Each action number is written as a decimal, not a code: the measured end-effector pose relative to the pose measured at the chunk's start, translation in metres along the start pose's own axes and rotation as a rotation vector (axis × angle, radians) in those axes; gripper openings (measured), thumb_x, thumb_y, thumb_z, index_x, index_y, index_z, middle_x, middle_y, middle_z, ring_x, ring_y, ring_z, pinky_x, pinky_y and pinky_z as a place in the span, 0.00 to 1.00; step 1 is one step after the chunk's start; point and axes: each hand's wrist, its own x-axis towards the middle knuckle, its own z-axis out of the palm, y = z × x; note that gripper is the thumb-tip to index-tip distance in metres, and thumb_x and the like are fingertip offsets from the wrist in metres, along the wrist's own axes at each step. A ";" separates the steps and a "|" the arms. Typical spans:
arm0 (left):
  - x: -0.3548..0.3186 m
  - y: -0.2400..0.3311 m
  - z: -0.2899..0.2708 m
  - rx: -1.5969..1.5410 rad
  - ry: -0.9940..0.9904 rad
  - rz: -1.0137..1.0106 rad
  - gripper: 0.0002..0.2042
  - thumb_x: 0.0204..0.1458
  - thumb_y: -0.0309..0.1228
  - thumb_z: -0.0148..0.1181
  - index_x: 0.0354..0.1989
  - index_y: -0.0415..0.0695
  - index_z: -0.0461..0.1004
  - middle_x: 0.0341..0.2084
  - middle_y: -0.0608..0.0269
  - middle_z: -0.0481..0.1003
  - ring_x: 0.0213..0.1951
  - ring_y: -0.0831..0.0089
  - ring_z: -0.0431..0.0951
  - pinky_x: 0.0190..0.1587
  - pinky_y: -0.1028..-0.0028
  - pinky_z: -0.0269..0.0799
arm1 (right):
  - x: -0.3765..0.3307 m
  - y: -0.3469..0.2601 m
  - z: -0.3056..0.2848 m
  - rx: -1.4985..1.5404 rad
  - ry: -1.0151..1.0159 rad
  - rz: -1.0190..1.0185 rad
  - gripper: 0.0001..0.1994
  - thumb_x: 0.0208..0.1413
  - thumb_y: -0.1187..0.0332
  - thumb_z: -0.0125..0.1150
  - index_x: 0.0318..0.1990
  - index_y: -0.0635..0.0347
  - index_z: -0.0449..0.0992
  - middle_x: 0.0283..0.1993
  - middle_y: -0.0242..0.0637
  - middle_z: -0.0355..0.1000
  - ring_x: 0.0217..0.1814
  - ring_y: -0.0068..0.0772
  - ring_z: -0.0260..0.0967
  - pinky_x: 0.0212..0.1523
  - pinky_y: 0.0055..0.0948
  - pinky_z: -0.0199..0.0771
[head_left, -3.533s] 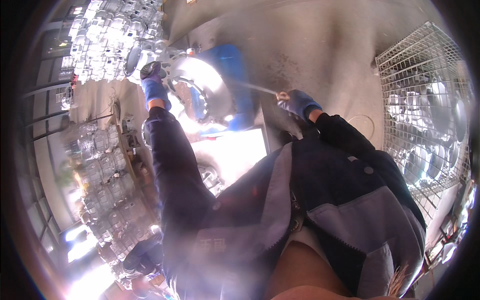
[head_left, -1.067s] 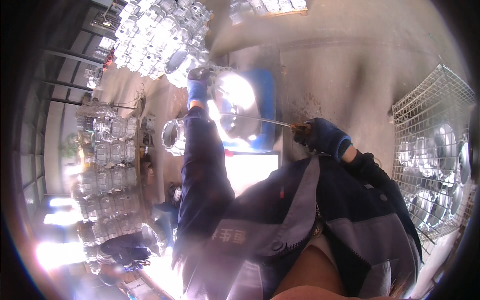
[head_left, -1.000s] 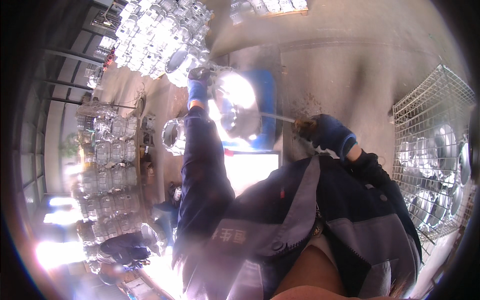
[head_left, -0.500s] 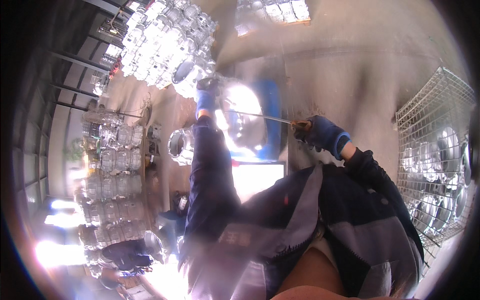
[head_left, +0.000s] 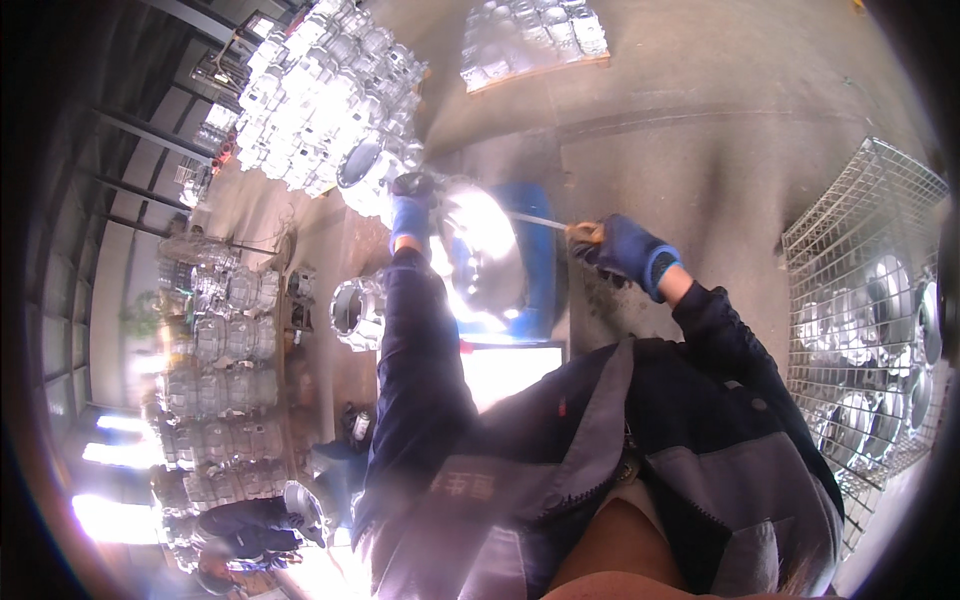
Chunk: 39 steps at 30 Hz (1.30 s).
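Observation:
A shiny round metal casting (head_left: pixel 490 250) stands in front of me, partly washed out by glare, against a blue drum-like support (head_left: pixel 540 255). My left hand (head_left: pixel 410 210), in a blue and dark glove, is closed at the casting's left edge, with its fingertips hard to make out. In my right hand (head_left: pixel 625 255), gloved the same way, is the brown handle of a file (head_left: pixel 540 220). Its thin metal shaft points left toward the casting's upper right edge. Glare hides where the tip ends and whether it touches.
Stacked metal castings (head_left: pixel 320 100) fill the far left, and a loose ring-shaped housing (head_left: pixel 357 312) lies beside my left forearm. A wire cage (head_left: pixel 865 330) with round metal parts stands on my right. Another person (head_left: pixel 245 530) bends at lower left. A loaded pallet (head_left: pixel 535 45) is far ahead.
My right hand has moved slightly forward and left with the file, whose shaft shows less across the casting. My left hand stays at the casting's edge. The whole view has shifted a little.

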 end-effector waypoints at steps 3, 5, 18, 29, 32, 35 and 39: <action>-0.005 0.004 0.003 -0.144 0.004 0.000 0.09 0.50 0.29 0.65 0.40 0.46 0.75 0.26 0.66 0.75 0.24 0.74 0.71 0.28 0.74 0.69 | 0.007 0.001 0.000 -0.023 0.008 -0.101 0.18 0.59 0.58 0.51 0.57 0.45 0.71 0.48 0.38 0.74 0.46 0.47 0.73 0.46 0.38 0.71; -0.009 0.006 0.004 -0.174 0.008 -0.024 0.09 0.51 0.27 0.64 0.40 0.46 0.74 0.27 0.66 0.75 0.26 0.73 0.72 0.30 0.73 0.70 | 0.009 0.002 0.000 0.053 0.044 -0.070 0.18 0.60 0.58 0.50 0.57 0.46 0.71 0.50 0.40 0.73 0.46 0.47 0.73 0.46 0.37 0.71; -0.003 -0.001 0.008 -0.032 0.041 0.032 0.10 0.48 0.28 0.66 0.39 0.45 0.75 0.26 0.68 0.76 0.25 0.77 0.71 0.26 0.74 0.66 | 0.006 0.005 0.011 0.214 -0.042 0.305 0.15 0.60 0.59 0.51 0.51 0.52 0.72 0.38 0.38 0.78 0.36 0.38 0.77 0.39 0.31 0.75; 0.006 0.000 0.012 -0.053 0.063 -0.062 0.11 0.46 0.20 0.64 0.39 0.41 0.74 0.30 0.62 0.78 0.33 0.72 0.76 0.38 0.73 0.76 | 0.017 0.005 0.016 0.322 0.024 0.022 0.17 0.55 0.53 0.57 0.35 0.59 0.78 0.23 0.43 0.74 0.25 0.31 0.74 0.29 0.30 0.72; 0.010 -0.003 0.012 -0.151 0.062 -0.085 0.12 0.45 0.17 0.63 0.38 0.41 0.74 0.30 0.62 0.78 0.33 0.72 0.76 0.39 0.72 0.77 | 0.022 0.011 0.017 0.347 -0.001 0.034 0.17 0.55 0.53 0.58 0.37 0.59 0.77 0.25 0.43 0.75 0.27 0.31 0.74 0.31 0.30 0.72; 0.011 -0.001 0.012 -0.087 0.065 -0.074 0.13 0.44 0.15 0.62 0.38 0.41 0.74 0.30 0.62 0.78 0.33 0.71 0.76 0.40 0.71 0.77 | 0.028 0.018 0.017 0.269 0.034 -0.056 0.17 0.55 0.53 0.59 0.42 0.56 0.77 0.29 0.43 0.76 0.31 0.33 0.75 0.35 0.30 0.72; 0.001 0.009 0.013 -0.327 0.055 -0.156 0.12 0.44 0.15 0.61 0.38 0.40 0.73 0.32 0.59 0.77 0.34 0.70 0.76 0.41 0.68 0.78 | 0.033 0.022 0.012 0.075 0.083 -0.244 0.16 0.58 0.56 0.55 0.50 0.50 0.75 0.42 0.44 0.75 0.37 0.40 0.75 0.42 0.31 0.73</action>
